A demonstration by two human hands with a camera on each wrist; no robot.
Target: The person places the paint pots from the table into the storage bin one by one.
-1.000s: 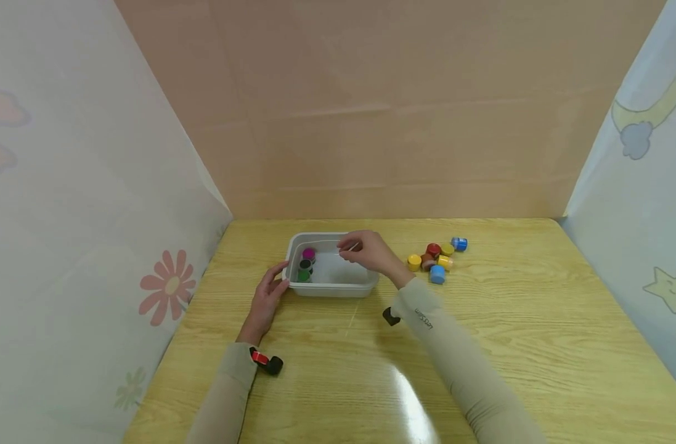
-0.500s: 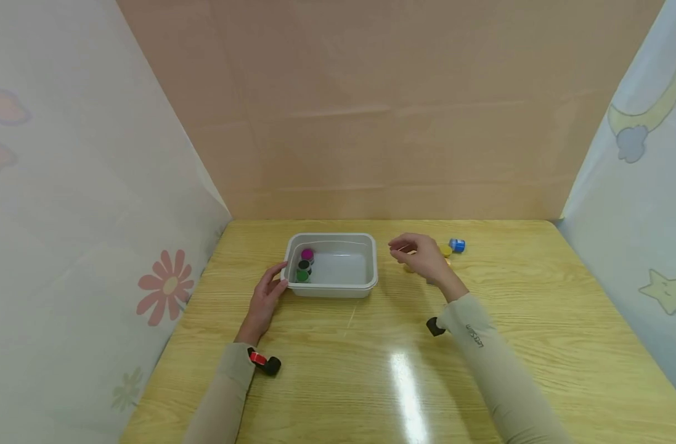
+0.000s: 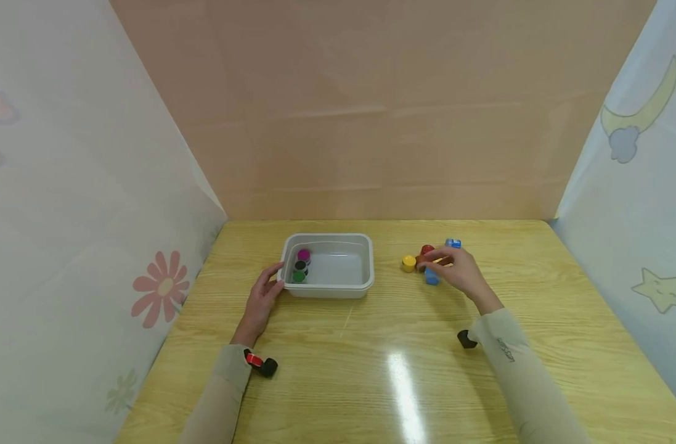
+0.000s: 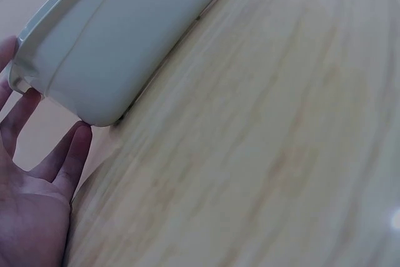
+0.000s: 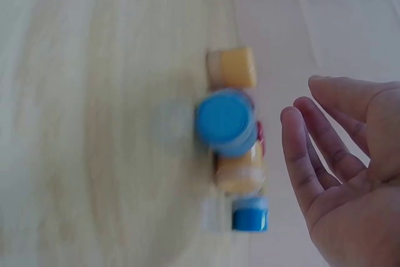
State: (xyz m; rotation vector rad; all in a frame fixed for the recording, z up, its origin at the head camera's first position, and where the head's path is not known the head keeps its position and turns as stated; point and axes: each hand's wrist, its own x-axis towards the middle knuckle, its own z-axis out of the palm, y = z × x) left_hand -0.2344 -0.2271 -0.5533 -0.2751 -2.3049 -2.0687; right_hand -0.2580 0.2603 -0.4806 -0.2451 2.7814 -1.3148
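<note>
A grey-white plastic tub (image 3: 328, 288) stands left of centre. Inside, along its left wall, are small jars with purple (image 3: 304, 254), black (image 3: 300, 266) and green lids (image 3: 299, 276). My left hand (image 3: 260, 305) rests its extended fingers against the tub's left end; the left wrist view shows fingertips touching the tub wall (image 4: 125, 35). My right hand (image 3: 461, 272) hovers over a cluster of small jars with bent, parted fingers and nothing between them. There lie a yellow jar (image 3: 408, 264), a red jar (image 3: 427, 249), a brown jar (image 3: 420, 262) and a blue jar (image 5: 225, 119). The hand partly hides others.
Another blue jar (image 3: 453, 243) lies behind the right hand. The wooden table (image 3: 338, 370) meets a tan back wall (image 3: 338, 154), with pale patterned sheets at both sides. Black wrist cameras (image 3: 268, 367) sit at both cuffs.
My right hand has come out from over the tub and moved right to the jars on the table. The left hand stays at the tub's left end.
</note>
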